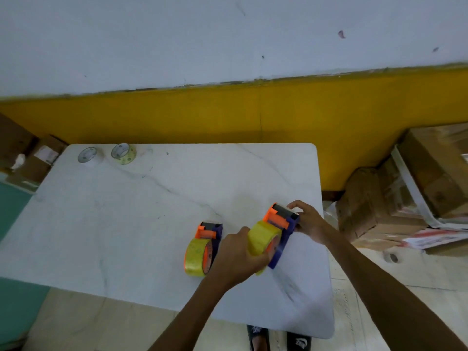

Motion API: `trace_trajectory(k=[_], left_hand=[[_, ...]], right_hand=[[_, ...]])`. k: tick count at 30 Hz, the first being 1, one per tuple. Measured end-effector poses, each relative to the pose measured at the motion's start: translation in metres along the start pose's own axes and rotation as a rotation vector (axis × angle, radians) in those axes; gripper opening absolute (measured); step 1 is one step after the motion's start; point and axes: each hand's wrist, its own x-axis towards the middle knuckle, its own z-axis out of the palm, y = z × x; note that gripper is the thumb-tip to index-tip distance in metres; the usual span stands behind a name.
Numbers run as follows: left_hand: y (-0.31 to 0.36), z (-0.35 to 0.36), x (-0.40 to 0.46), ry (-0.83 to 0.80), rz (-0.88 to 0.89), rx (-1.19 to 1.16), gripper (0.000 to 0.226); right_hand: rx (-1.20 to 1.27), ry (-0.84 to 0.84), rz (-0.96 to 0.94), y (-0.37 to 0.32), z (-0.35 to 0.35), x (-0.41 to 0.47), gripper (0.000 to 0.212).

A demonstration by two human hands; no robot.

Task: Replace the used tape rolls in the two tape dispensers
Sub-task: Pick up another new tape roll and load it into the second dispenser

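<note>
Near the right edge of the white table, in the head view, we held one tape dispenser between both hands. Our left hand curled its fingers round the yellow tape roll seated on the dispenser, a grasp that, by our reading, served either to seat the roll on its hub or to draw it off; the picture did not settle which. Our right hand gripped the dispenser's head, fingers bent over the orange and blue end, apparently to steady the frame against the left hand's pull.

The second tape dispenser lay just beside on the table, untouched, its own yellow roll mounted, presumably parked within easy reach. Two thin tape rolls stood well apart at the far left corner, one whitish, one pale yellow; they looked nearly spent, likely set aside there so they would not mix with the working pair. Cardboard boxes were stacked on the floor to the right.
</note>
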Motion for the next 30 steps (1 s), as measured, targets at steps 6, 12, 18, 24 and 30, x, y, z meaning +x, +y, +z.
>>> trace_trajectory(k=[6,12,18,24,30], left_hand=[[0.009,-0.004,-0.017,0.01,-0.009,-0.067,0.053],[0.019,-0.008,-0.021,0.117,0.013,-0.113,0.043],[0.018,0.002,-0.011,0.172,-0.074,-0.147,0.035],[0.024,0.013,0.001,0.201,-0.185,-0.205,0.039],[0.019,0.034,0.004,0.154,-0.267,-0.214,0.051]], right_hand=[[-0.303,0.12,-0.174,-0.027,-0.009,0.006,0.035],[0.188,-0.158,0.113,-0.024,0.017,-0.021,0.027],[0.66,-0.021,0.186,-0.011,0.063,-0.04,0.029],[0.774,0.053,0.172,0.006,0.083,-0.052,0.029],[0.756,-0.009,0.144,0.028,0.096,-0.053,0.059]])
